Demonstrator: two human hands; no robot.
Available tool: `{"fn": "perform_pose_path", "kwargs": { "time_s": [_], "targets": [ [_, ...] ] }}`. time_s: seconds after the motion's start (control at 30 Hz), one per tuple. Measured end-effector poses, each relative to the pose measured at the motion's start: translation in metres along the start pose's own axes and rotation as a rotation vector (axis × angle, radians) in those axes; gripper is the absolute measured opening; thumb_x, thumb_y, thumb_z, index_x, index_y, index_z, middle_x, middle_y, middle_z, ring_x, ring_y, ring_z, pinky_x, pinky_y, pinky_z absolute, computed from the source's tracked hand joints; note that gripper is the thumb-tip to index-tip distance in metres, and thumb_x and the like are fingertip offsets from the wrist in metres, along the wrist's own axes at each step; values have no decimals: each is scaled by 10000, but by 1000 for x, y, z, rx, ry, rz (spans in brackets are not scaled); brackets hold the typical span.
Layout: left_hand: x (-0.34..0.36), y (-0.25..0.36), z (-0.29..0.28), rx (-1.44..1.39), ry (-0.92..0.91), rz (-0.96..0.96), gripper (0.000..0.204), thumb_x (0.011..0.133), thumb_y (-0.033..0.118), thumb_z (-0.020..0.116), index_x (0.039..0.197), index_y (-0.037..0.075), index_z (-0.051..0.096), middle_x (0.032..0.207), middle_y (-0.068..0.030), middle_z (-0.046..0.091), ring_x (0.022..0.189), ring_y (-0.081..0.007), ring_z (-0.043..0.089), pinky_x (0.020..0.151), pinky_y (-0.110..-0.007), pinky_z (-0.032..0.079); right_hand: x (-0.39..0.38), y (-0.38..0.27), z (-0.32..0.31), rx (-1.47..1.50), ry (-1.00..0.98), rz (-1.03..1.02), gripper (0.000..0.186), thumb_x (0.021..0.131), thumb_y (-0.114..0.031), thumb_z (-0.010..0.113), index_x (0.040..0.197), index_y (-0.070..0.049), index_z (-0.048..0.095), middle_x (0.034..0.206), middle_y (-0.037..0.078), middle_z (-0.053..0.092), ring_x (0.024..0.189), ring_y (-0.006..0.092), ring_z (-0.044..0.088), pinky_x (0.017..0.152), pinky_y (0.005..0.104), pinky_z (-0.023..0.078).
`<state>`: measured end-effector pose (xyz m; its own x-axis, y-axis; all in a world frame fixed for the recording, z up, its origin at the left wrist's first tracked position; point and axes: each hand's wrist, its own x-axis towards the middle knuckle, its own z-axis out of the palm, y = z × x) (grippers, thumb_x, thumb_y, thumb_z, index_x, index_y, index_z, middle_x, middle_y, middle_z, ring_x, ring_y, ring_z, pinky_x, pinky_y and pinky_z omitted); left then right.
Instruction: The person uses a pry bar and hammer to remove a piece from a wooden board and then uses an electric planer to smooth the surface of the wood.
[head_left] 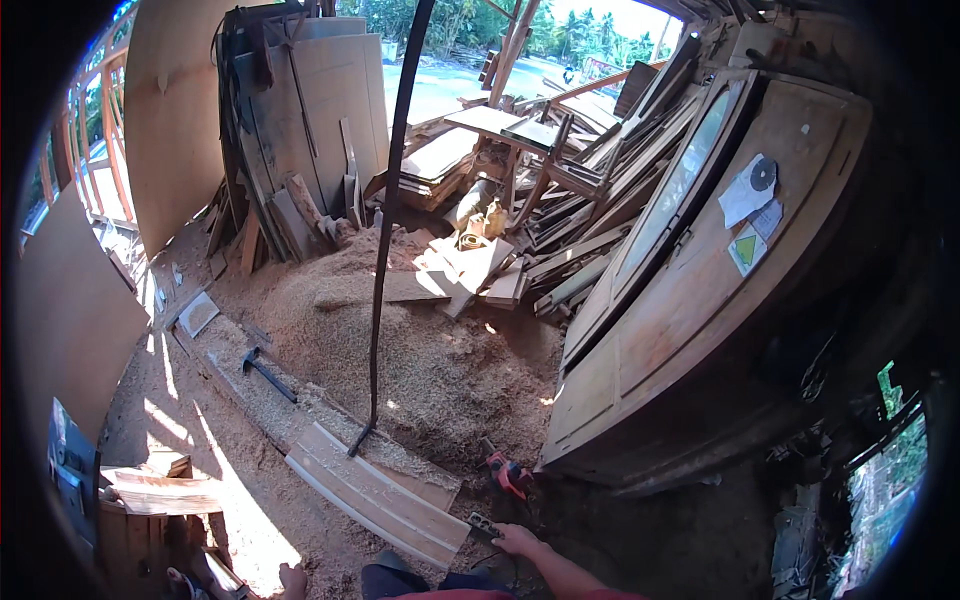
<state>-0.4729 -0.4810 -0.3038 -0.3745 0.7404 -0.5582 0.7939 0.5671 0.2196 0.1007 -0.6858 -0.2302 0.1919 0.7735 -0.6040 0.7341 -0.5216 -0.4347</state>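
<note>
At the lower middle, my right hand point(520, 540) grips a dark object that looks like a power strip point(483, 525), beside the right end of some long pale boards point(375, 500) with light edge strips. My left hand point(292, 578) shows at the bottom left with fingers loosely bent and apart, holding nothing visible. A red-and-black power tool point(508, 475) lies in the sawdust above my right hand. A hammer-like black tool point(268, 372) rests on a dusty plank to the left. A long dark bar or strap point(385, 280) runs down to the boards.
A sawdust heap point(430, 370) lies ahead, with stacked scrap timber point(590, 230) behind. Leaning sheets point(320, 100) stand at back left. A large wooden door or cabinet point(700, 330) leans along the right. A low wooden stand point(160, 490) with boards is at lower left.
</note>
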Motion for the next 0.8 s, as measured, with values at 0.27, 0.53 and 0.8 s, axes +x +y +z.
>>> {"fn": "perform_pose_path", "kwargs": {
  "time_s": [0.27,0.53,0.8],
  "targets": [
    [21,163,-6,-121,-37,492,563,891,276,639,1379,28,503,1156,-212,652,1041,-340,643,933,-435,498,13,-57,-10,159,51,-4,542,872,-344,672,1360,-130,575,1050,160,701,986,329,676,862,444,532],
    [140,326,-69,-498,-71,837,340,935,137,612,1251,13,592,1047,-129,678,916,-190,664,797,-329,540,144,-192,63,152,-108,-62,540,922,-374,625,1397,-129,545,1234,184,662,1141,361,626,989,443,490],
    [289,247,-153,-560,-7,728,202,969,107,563,1112,-2,655,925,-103,684,800,-178,679,729,-299,533,439,-451,17,-35,104,-303,677,913,-311,642,1504,-151,355,1498,197,388,1327,407,458,1090,468,426]
  ]
}}
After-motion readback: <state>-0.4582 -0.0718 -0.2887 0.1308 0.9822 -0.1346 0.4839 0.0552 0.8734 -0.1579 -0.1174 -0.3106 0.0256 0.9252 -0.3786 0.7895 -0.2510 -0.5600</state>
